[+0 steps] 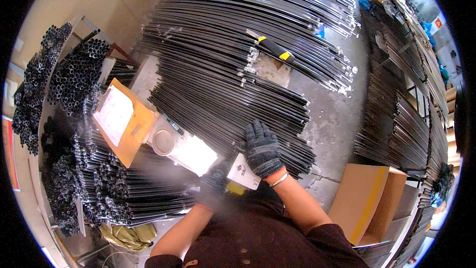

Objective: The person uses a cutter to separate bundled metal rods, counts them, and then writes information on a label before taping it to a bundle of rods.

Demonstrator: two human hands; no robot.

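My right hand [263,151], in a dark grey knitted glove with an orange cuff, lies over the near ends of the black tubes [208,89]. Its fingers are stretched out, pointing away from me. A white printed packet or card [244,171] sits just left of its wrist, between my two hands. My left hand [213,183], also gloved, is near that packet and right of a bright white sheet [194,155]; haze and blur hide its fingers. Below the packet shows a small yellow-green patch [236,188].
Left are an orange clipboard [134,141] with paper, a round roll or cup [163,142] and a marker-like stick [173,125]. A black-and-yellow tool [274,48] lies on the tubes. An open cardboard box [364,201] stands at right; bundled tubes [79,69] fill the left rack.
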